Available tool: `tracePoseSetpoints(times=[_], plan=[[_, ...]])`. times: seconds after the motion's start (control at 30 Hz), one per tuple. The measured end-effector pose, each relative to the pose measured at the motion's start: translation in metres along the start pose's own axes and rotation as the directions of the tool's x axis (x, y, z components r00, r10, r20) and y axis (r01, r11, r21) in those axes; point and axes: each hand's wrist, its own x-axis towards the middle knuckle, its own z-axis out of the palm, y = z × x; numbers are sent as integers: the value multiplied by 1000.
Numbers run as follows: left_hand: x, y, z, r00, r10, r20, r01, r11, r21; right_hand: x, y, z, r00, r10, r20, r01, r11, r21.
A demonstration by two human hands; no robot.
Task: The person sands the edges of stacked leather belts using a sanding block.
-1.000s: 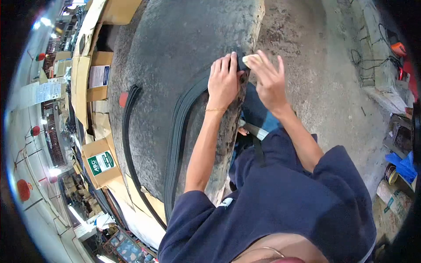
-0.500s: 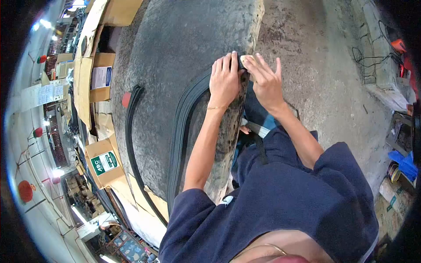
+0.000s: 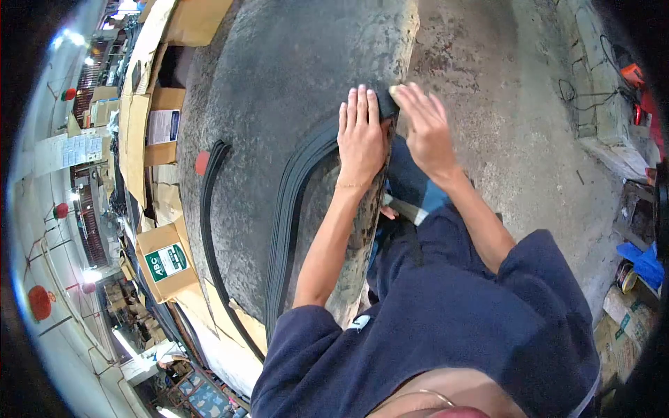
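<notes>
A thick bundle of dark strips [image 3: 284,209] curves over the dark worktable [image 3: 279,63] to its front edge. My left hand [image 3: 360,139] lies flat on the bundle close to its end, fingers stretched out. At the bundle's end, just past the table edge, my right hand [image 3: 426,132] has its fingers together around a small pale block [image 3: 396,90], mostly hidden by the fingers. A thinner bundle of dark strips [image 3: 208,202] lies further left, beside a round red object [image 3: 202,163].
Along the table's far side stand an open cardboard box [image 3: 165,261] with a green label and more cardboard [image 3: 136,132]. Concrete floor [image 3: 502,139] spreads to the right. Cables, a blue bag [image 3: 644,263] and orange items sit at the far right.
My right hand has shifted slightly at the bundle's end, and the pale block is less visible. My left hand has moved a little right, its fingers slightly more spread.
</notes>
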Motion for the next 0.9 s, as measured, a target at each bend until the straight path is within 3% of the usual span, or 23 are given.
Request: tracePoseSetpoints(times=[0.07, 0.1, 0.2, 0.23, 0.33, 0.4, 0.47, 0.6, 0.63, 0.67, 0.77, 0.8, 0.87, 0.9], plan=[[3, 1, -1, 1000, -1, 11, 1, 1000, -2, -7, 2, 16, 998, -52, 38, 51, 998, 36], [3, 1, -1, 1000, -13, 14, 13, 1000, -14, -8, 6, 19, 997, 4, 76, 2, 996, -85], [2, -2, 2, 999, -38, 16, 38, 999, -34, -6, 17, 17, 997, 63, 53, -60, 997, -42], [5, -3, 3, 999, -34, 9, 34, 999, -15, -2, 9, 13, 1000, 14, -5, -14, 999, 45], [8, -3, 4, 998, -52, 37, 53, 998, -15, -6, -3, 14, 995, -101, 22, 99, 993, 67], [9, -5, 4, 997, -63, 53, 63, 998, -5, -8, 0, 18, 995, -53, 78, 51, 998, 25], [8, -7, 6, 996, -71, 57, 72, 997, -19, -1, 4, 18, 1000, 4, 24, -3, 997, -76], [4, -4, 4, 997, -50, 65, 50, 999, -1, -13, 7, 19, 992, -68, 108, 75, 995, -68], [4, -4, 4, 997, -49, 66, 50, 999, -7, -13, 16, 16, 978, 29, 207, 31, 959, -282], [7, -5, 5, 997, -51, 56, 52, 999, -12, -9, 20, 17, 980, 19, 197, 39, 958, -283], [14, -5, 4, 998, -52, 39, 52, 998, -17, 3, 1, -3, 990, -137, -16, 137, 990, 26], [8, -3, 1, 997, -58, 56, 58, 998, -15, -10, 2, 3, 993, -117, -4, 117, 993, 27], [12, -3, 0, 997, -58, 52, 59, 998, -2, -16, 9, 26, 988, 62, 142, -71, 996, 62], [10, -3, 0, 997, -58, 47, 59, 998, -19, -9, 4, 23, 989, 53, 138, -63, 996, 66]])
